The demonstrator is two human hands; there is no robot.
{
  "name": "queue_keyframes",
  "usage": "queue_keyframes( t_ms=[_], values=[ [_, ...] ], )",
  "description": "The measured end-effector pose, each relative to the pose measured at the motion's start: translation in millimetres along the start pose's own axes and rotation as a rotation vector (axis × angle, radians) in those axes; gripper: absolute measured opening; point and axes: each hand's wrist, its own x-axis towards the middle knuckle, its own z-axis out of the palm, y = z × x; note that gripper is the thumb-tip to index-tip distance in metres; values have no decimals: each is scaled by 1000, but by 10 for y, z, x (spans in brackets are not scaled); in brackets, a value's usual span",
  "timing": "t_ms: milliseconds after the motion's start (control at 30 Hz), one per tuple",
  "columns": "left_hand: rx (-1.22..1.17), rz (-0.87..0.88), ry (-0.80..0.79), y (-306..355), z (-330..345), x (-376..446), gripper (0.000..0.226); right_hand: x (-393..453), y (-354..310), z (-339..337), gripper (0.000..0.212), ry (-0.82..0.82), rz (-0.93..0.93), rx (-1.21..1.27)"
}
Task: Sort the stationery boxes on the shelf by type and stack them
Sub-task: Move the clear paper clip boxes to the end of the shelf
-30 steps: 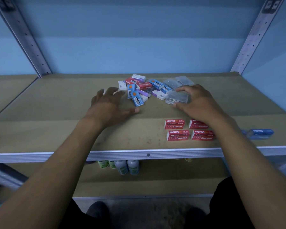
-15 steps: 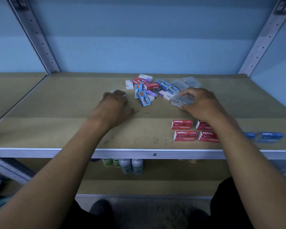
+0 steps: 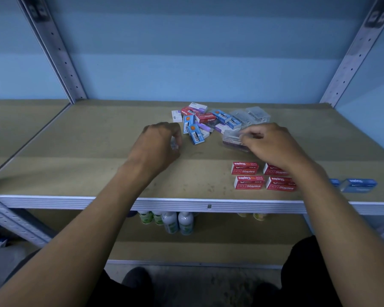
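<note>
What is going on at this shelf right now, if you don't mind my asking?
A person is sorting small stationery boxes on the brown wooden shelf. The right hand grips a clear plastic box at the edge of the mixed pile of red, blue and purple boxes. The left hand is curled round something small that is mostly hidden. Four red staples boxes already sit grouped near the front edge, with blue staples boxes further right.

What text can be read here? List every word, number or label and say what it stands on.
"Staples" and "10": front-left red box and the three red boxes beside it.
"Staples", upside down: the same red boxes' tops.
"Staples": red box in the pile.
Blue box at right: print too blurred.
Barcodes on the blue pile box: digits too small.
</note>
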Motion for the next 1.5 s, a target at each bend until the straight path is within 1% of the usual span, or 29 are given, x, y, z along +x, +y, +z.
queue_keyframes(
  t_ms=[167,267,367,500,633,833,967,1033,1100,1167,1233,1333,1400,1500],
  values=[
    [-243,-85,27,85,-63,-44,19,24,-14,31,22,-43,-30,-22],
    [-360,-127,4,117,-97,-58,21,29,-25,41,23,-78,-30,11],
    [-436,-169,-10,129,-131,-55,22,26,-39,45,25,-96,-28,11],
    [-466,-196,-28,59,-170,-43,24,18,-51,42,27,-96,-49,14],
    [-460,-225,-81,-69,-185,-43,25,1,-43,32,27,-109,-56,20],
    [-424,-245,-103,-135,-194,-51,27,-33,-56,23,27,-90,-56,49],
    [-364,-228,-114,-123,-141,-25,44,-44,-33,25,39,-105,-90,-27],
    [-330,-229,-122,-126,-90,-5,56,-38,-4,33,40,-99,-101,-29],
    [-213,-227,-142,-136,-21,14,67,-36,17,34,40,-92,-101,-22],
    [-74,-229,-169,-145,48,30,73,-39,24,31,38,-93,-105,-27],
    [-68,-262,-188,-130,83,47,69,-44,24,29,37,-98,-105,-28],
    [-137,-256,-175,-131,78,85,46,-41,28,28,36,-88,-108,-23],
    [-243,-236,-143,-124,44,83,36,-37,26,25,36,-83,-112,-30],
    [-430,-229,-60,-85,-12,53,33,-41,3,31,35,-82,-114,-38]
  ],
)
